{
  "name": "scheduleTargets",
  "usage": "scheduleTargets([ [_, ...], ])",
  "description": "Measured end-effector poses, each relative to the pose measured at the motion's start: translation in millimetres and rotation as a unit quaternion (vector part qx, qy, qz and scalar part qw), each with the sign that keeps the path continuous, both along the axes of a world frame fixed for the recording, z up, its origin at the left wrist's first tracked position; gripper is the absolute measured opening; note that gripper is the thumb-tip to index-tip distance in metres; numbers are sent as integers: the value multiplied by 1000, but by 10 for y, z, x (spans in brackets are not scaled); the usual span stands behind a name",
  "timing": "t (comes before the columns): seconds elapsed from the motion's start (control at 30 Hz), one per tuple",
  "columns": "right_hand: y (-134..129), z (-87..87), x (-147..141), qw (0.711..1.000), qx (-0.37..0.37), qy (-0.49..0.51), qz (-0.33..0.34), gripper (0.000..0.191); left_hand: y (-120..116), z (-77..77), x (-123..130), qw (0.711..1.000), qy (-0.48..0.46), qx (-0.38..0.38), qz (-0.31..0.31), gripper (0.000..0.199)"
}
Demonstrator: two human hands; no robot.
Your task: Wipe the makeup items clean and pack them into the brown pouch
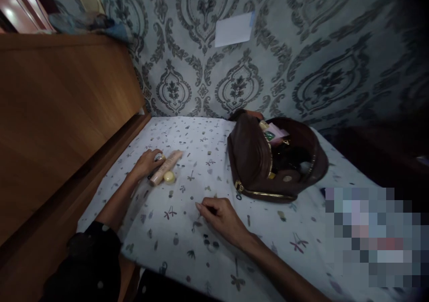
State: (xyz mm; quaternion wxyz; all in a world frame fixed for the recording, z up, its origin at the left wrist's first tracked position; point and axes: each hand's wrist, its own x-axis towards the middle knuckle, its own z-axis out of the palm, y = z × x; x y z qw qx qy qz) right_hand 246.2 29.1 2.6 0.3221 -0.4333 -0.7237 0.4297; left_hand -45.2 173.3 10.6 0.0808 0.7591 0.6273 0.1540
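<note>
My left hand (pixel 147 163) rests at the left side of the white patterned cloth, its fingers curled round a small round container (pixel 159 157) that shows only in part. Right beside it lies a long beige tube (pixel 167 167), slanting away from me. A small pale-yellow round pot (pixel 169 177) touches the tube's near side. My right hand (pixel 223 215) hovers low over the middle of the cloth with its fingers curled in, and nothing shows in them. Beyond it, to the right, stands a brown zip bag (pixel 250 148), unzipped, with a pink item and several dark items inside.
A wooden panel (pixel 67 101) borders the surface on the left. Patterned wallpaper (pixel 201 78) closes off the back, with a white card (pixel 233 30) on it. A blurred-out patch (pixel 375 235) covers something at the right. The printed cloth (pixel 201 134) spreads under everything.
</note>
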Motion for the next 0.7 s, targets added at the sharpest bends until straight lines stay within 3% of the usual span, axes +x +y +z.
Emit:
scheduleTargets([
  [0.17,-77,27,41,1000,-3,15,-8,41,-49,110,16,1000,-19,-4,-12,40],
  [0.3,-117,-15,74,992,-63,107,-28,43,-188,284,47,974,-214,6,77,49],
  [0.37,-110,-70,68,971,-130,200,-32,44,-340,395,187,935,-349,-24,67,46],
  [0.43,-93,-120,52,930,-188,314,-33,53,-552,471,451,931,-360,-4,54,44],
  [0.5,-76,-144,43,882,-215,418,-31,64,-785,476,807,945,-326,30,12,41],
  [0.57,-65,-136,56,847,-219,484,-29,63,-983,407,1175,941,-319,57,-93,34],
  [0.7,-40,-86,153,833,-191,517,-52,45,-1163,179,1625,930,-292,111,-196,27],
])
